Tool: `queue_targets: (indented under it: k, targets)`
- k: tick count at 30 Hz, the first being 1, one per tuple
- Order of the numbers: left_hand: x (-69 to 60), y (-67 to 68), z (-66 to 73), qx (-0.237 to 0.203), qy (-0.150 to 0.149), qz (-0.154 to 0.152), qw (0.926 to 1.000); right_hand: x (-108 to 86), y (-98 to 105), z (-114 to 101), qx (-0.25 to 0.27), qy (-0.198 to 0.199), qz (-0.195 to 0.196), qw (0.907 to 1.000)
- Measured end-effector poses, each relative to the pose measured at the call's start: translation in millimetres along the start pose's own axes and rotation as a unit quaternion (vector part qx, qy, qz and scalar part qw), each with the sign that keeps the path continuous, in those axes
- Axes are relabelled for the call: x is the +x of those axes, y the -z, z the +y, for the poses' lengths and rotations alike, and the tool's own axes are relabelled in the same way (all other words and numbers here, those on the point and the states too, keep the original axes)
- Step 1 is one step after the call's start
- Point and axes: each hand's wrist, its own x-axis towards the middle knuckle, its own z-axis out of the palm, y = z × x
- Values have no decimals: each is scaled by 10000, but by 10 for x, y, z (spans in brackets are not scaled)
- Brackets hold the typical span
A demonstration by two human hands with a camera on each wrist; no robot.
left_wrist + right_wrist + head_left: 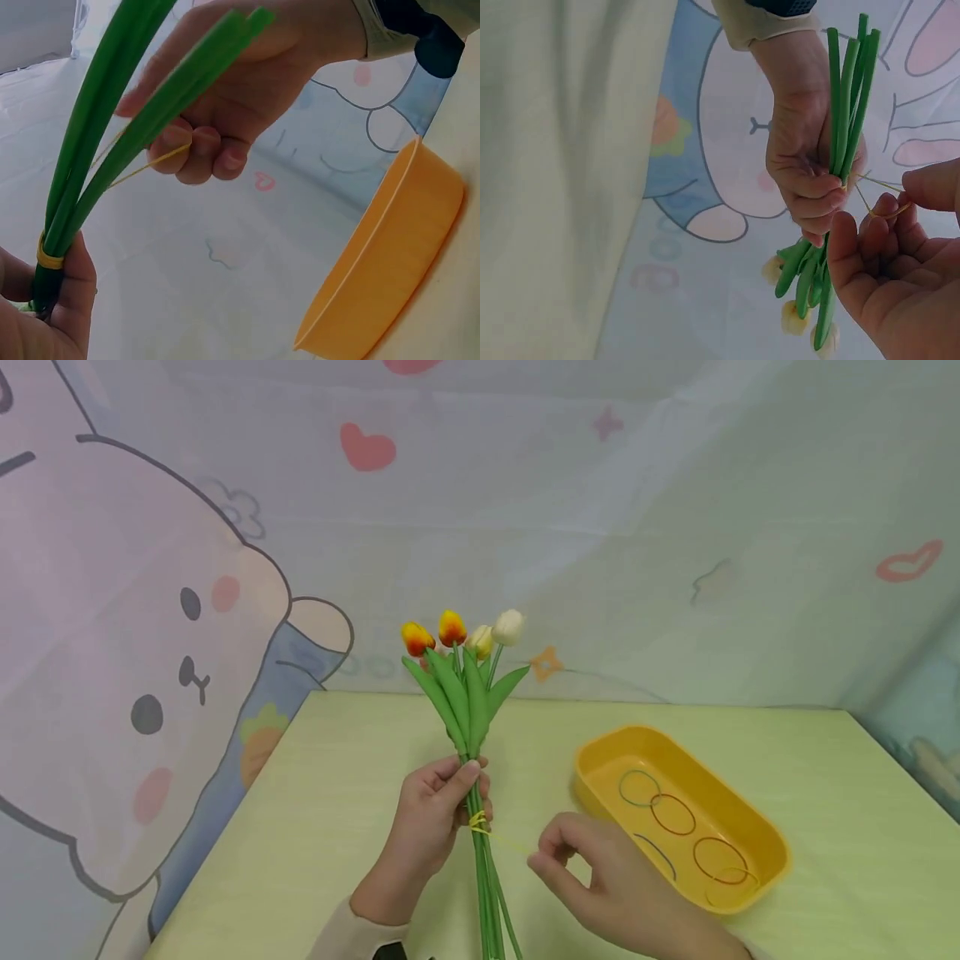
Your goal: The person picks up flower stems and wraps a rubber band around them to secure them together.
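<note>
A bunch of artificial tulips (468,710) with orange-yellow, pale yellow and white heads stands upright over the table. My left hand (438,806) grips its green stems just below the leaves. A yellow rubber band (478,822) is wound around the stems beneath that grip. To the right, my right hand (607,877) pinches a stretched loop of the same band and pulls it away from the stems. The right wrist view shows the loop (889,214) hooked on the right hand's fingers. In the left wrist view the wound band (49,253) sits close to the left hand.
A yellow tray (592,781) stands on the table to the right, close to my right hand. Several coloured rubber bands (672,814) lie in it. The pale green table (315,827) ends at a printed cloth backdrop (600,568).
</note>
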Motion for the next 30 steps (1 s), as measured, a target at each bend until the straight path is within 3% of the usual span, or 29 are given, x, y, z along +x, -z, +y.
queue_targets:
  k: [5, 8, 11, 16, 20, 30]
  targets:
    - [17, -5, 1, -113, 151, 405, 9990, -74, 22, -64, 193, 246, -432, 9986]
    - [34, 0, -11, -236, 224, 600, 9977, -108, 1, -98, 196, 769, -454, 9958]
    - [51, 8, -24, -372, 294, 724, 9962, -147, -41, -139, 31, 959, -353, 9948]
    - [68, 19, -34, -650, 397, 918, 9929, -247, -143, -220, -317, 436, 27, 9985]
    - [77, 14, -34, -820, 417, 1106, 9896, -316, -241, -262, -213, 135, 465, 9986]
    - [98, 50, -44, -1017, 615, 1301, 9844, -389, -371, -304, -225, 39, 996, 9948]
